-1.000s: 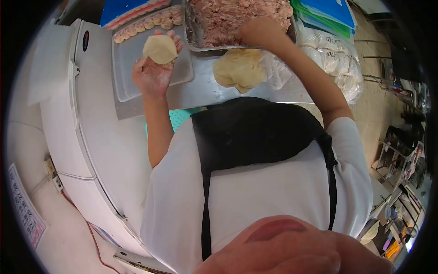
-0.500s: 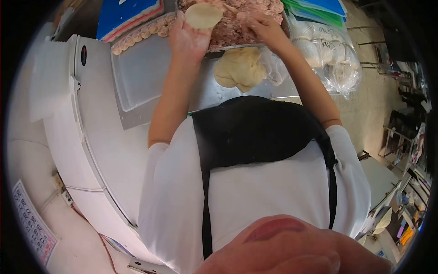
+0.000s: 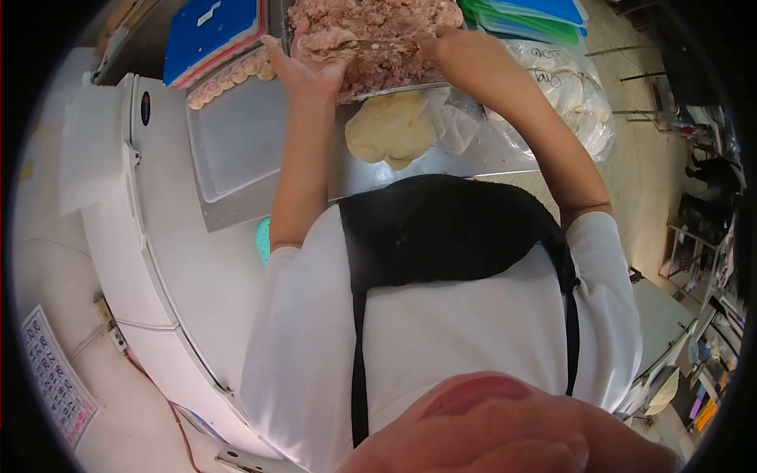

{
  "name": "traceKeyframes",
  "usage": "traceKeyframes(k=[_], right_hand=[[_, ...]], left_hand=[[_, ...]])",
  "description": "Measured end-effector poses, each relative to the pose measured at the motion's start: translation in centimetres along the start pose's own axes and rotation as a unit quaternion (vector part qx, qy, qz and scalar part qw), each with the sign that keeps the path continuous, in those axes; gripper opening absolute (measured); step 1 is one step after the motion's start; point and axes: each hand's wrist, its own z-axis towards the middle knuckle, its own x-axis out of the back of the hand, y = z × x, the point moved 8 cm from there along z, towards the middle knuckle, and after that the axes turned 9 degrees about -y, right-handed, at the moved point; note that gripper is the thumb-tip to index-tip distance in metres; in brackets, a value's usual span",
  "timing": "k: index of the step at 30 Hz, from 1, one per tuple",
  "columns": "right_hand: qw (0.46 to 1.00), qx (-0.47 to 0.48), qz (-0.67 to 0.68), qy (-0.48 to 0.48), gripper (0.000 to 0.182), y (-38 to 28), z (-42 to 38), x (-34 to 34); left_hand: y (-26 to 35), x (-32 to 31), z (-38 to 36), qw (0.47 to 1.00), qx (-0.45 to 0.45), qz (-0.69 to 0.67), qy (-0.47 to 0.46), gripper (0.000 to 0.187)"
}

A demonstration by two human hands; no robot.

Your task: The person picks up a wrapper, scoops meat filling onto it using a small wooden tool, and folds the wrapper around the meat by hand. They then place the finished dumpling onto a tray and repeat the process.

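My left hand, palm up with the thumb out to the side, holds a round dough wrapper with a mound of pink filling over it. The filling hides most of the wrapper. My right hand is closed on a thin tool that reaches left toward that mound. Both hands are at the near side of a metal tray of ground meat filling. Below the tray, a pale dough piece lies on the metal table beside clear plastic.
At the left, a clear tray holds rows of small filled pieces beside stacked blue-lidded trays. On the right are a plastic bag of white rounds and green and blue lids. A white refrigerator stands at the left.
Filling now covers the wrapper, which was bare before. My left hand has shifted slightly left and down, and my right hand has moved left with the tool now visible. The whole view has shifted slightly.
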Motion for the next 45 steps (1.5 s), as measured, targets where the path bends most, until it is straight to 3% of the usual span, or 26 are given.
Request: traceKeyframes(k=[1,2,4,5,7,9,10,12,15,18,21,24,27,28,30,31,32,33,35,36,39,41,43,45], right_hand=[[0.999,0.014,0.006,0.035,0.032,-0.7,-0.8,1.4],[0.997,0.027,0.013,0.069,0.032,-1.0,-1.2,2.2],[0.994,0.044,0.057,0.087,0.029,0.2,-0.1,-0.4],[0.991,0.054,0.079,0.095,0.028,1.0,0.3,-1.7],[0.982,0.105,0.128,0.095,0.026,2.6,0.1,-0.6],[0.966,0.109,0.207,0.105,0.026,4.7,-0.6,0.1],[0.955,0.092,0.256,0.115,0.026,6.0,-1.1,0.4],[0.927,0.082,0.346,0.119,0.028,7.6,-1.5,0.6],[0.918,0.089,0.386,0.005,0.03,7.6,-1.7,0.2],[0.933,0.1,0.346,-0.021,0.03,6.5,-2.4,1.7],[0.906,0.156,0.392,-0.035,0.029,5.7,-1.4,-0.2],[0.903,0.215,0.372,-0.022,0.026,7.1,0.7,-4.1],[0.923,0.215,0.317,-0.03,0.027,10.2,3.3,-6.5],[0.955,0.136,0.246,-0.1,0.027,10.4,3.2,-4.6],[0.986,0.109,0.115,0.054,0.026,9.5,1.5,-1.5],[0.986,0.095,0.047,0.131,0.026,8.6,0.6,0.0],[0.962,0.141,0.097,0.214,0.028,7.1,-0.8,1.0],[0.963,0.152,0.113,0.191,0.026,7.4,0.0,-1.0],[0.964,0.165,0.149,0.145,0.021,8.8,1.7,-5.6],[0.997,0.048,0.055,0.009,0.023,9.6,1.1,-4.4],[0.999,0.011,0.029,-0.022,0.031,12.4,0.2,-5.1],[0.994,0.0,0.105,-0.01,0.028,11.8,-1.5,-2.1],[0.974,-0.003,0.224,-0.024,0.026,10.7,-2.5,0.1],[0.957,0.091,0.276,0.022,0.025,6.8,-2.8,0.5]], left_hand=[[-0.1,-1.5,1.5,0.977,0.005,-0.079,-0.199,0.069],[0.1,-1.2,3.0,0.908,0.009,-0.153,-0.39,0.064],[0.2,-2.2,1.9,0.806,0.042,-0.269,-0.526,0.058],[-0.4,-1.7,2.2,0.811,0.07,-0.316,-0.487,0.057],[-1.0,-2.2,2.2,0.892,0.063,-0.269,-0.359,0.049],[-0.4,-1.4,1.4,0.986,0.005,-0.068,-0.151,0.036],[0.0,-2.9,0.4,0.983,-0.013,0.05,-0.174,0.034],[0.2,-5.1,-1.5,0.936,-0.043,0.282,-0.203,0.035],[1.7,-8.6,-2.8,0.801,-0.202,0.506,-0.249,0.05],[1.0,-11.4,-3.6,0.663,-0.204,0.639,-0.333,0.048],[0.3,-9.3,-2.1,0.656,-0.099,0.637,-0.392,0.043],[-0.1,-7.4,-2.0,0.542,-0.12,0.75,-0.361,0.043],[-1.5,-6.6,-0.7,0.53,0.001,0.79,-0.309,0.044],[-1.0,-5.3,0.3,0.565,-0.022,0.784,-0.256,0.043],[-0.2,-1.1,2.5,0.628,-0.071,0.761,-0.144,0.041],[-0.6,-0.3,3.2,0.658,-0.037,0.738,-0.15,0.041],[-1.0,0.5,3.5,0.686,0.0,0.711,-0.155,0.042],[-1.5,1.1,3.6,0.712,0.036,0.682,-0.161,0.042],[-1.1,0.0,2.7,0.623,0.007,0.772,-0.127,0.044],[-0.8,-0.8,2.1,0.576,-0.01,0.81,-0.108,0.045],[0.4,-1.2,0.1,0.719,0.046,0.681,-0.131,0.059],[2.2,-6.0,-2.7,0.686,-0.102,0.699,-0.175,0.055],[3.1,-7.6,-3.9,0.635,-0.189,0.725,-0.189,0.052],[3.4,-7.3,-3.9,0.572,-0.207,0.773,-0.18,0.049]])
